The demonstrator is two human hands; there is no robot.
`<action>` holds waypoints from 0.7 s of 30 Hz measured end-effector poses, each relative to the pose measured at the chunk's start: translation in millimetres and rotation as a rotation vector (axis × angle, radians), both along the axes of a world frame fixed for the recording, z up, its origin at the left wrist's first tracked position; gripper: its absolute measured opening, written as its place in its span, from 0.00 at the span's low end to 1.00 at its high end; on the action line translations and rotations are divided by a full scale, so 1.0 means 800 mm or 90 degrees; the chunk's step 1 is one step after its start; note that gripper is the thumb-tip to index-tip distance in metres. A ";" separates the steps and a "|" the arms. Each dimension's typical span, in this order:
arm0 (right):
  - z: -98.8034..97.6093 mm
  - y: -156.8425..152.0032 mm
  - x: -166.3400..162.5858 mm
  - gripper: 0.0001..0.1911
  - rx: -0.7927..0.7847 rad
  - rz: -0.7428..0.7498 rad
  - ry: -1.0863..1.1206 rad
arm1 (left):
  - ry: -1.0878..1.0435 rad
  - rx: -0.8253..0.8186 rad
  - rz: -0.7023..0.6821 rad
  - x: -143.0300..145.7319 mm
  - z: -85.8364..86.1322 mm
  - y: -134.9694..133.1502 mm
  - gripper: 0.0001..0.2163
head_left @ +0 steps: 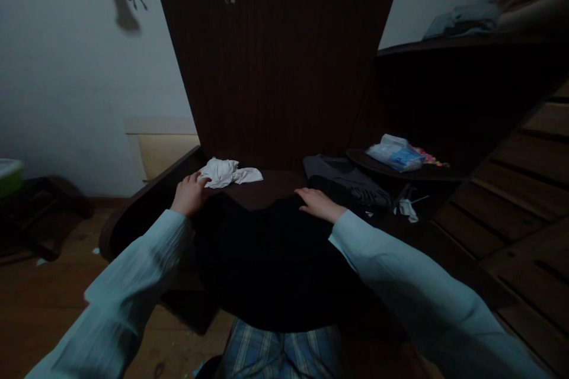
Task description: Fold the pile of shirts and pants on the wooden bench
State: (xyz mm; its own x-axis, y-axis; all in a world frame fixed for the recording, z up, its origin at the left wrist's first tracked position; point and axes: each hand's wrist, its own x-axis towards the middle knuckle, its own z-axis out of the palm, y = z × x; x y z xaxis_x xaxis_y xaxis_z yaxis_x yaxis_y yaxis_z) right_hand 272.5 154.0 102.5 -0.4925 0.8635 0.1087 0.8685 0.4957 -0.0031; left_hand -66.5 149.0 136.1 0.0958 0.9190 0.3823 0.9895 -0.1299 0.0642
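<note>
Dark wooden panel: tall, behind wooden surface. Black cloth: spread in front of person, lower edge at plaid garment over lap. Grey garment: dark lettering, beyond right hand. White cloth: bunched, just beyond left hand. Plastic packet: on curved shelf. Hands: both narrowed, gripping black cloth's upper edge, well apart.
</note>
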 end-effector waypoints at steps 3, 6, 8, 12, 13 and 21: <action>-0.007 -0.015 -0.006 0.13 0.002 -0.003 -0.106 | 0.008 -0.112 -0.180 0.020 -0.033 -0.017 0.18; -0.007 -0.037 -0.012 0.11 -0.016 -0.037 -0.126 | -0.011 -0.216 -0.332 0.038 -0.056 -0.026 0.19; -0.001 -0.051 -0.016 0.09 -0.075 -0.036 -0.125 | -0.019 -0.276 -0.352 0.042 -0.063 -0.025 0.19; 0.011 -0.061 -0.020 0.15 -0.280 0.070 -0.095 | -0.040 -0.323 -0.338 0.040 -0.066 -0.015 0.18; 0.011 -0.058 -0.020 0.14 -0.287 0.066 -0.081 | -0.039 -0.311 -0.325 0.040 -0.067 -0.014 0.16; -0.021 -0.015 -0.010 0.18 -0.181 -0.121 -0.008 | 0.038 -0.249 -0.147 0.033 -0.077 -0.019 0.20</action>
